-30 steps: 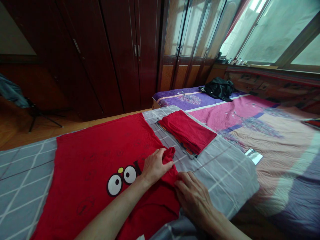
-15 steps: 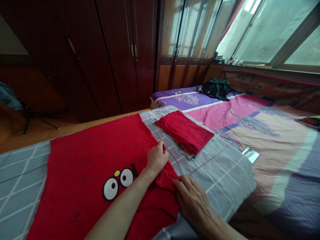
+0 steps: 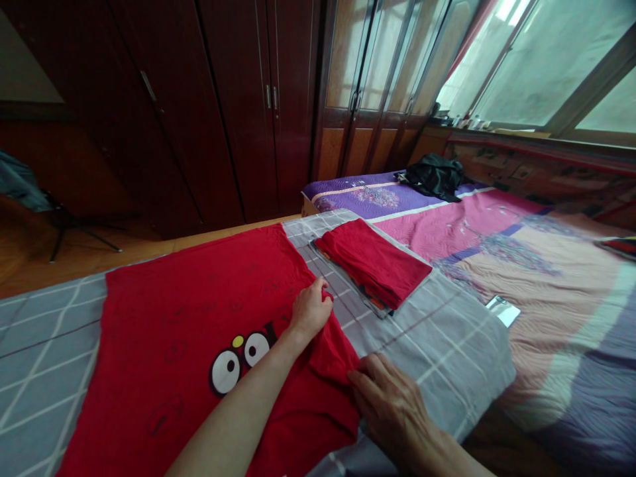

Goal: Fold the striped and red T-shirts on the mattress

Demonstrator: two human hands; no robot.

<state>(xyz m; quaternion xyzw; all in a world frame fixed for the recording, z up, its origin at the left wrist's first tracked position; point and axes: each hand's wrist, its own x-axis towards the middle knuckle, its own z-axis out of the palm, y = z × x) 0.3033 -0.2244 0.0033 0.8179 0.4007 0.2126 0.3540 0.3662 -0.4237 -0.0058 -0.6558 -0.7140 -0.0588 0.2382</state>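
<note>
A red shirt (image 3: 199, 298) with a print of two big round eyes lies spread over a grey checked cloth (image 3: 442, 351). My left hand (image 3: 312, 308) has its fingers closed on the shirt's right edge, near the middle. Lower and to the right, my right hand (image 3: 387, 397) pinches the same edge, where the fabric is bunched and creased. Beyond my hands sits a folded red garment (image 3: 375, 262) on top of other folded cloth, touching neither hand.
A bed with a purple, pink and cream cover (image 3: 497, 252) stands at the right, with a black garment (image 3: 434, 177) and a phone (image 3: 503, 310) on it. Dark red wardrobes (image 3: 238, 112) line the back. A tripod (image 3: 64, 222) stands far left.
The view has shifted slightly, so the scene sits a little farther right. My hands keep nearly the same places on the shirt's edge.
</note>
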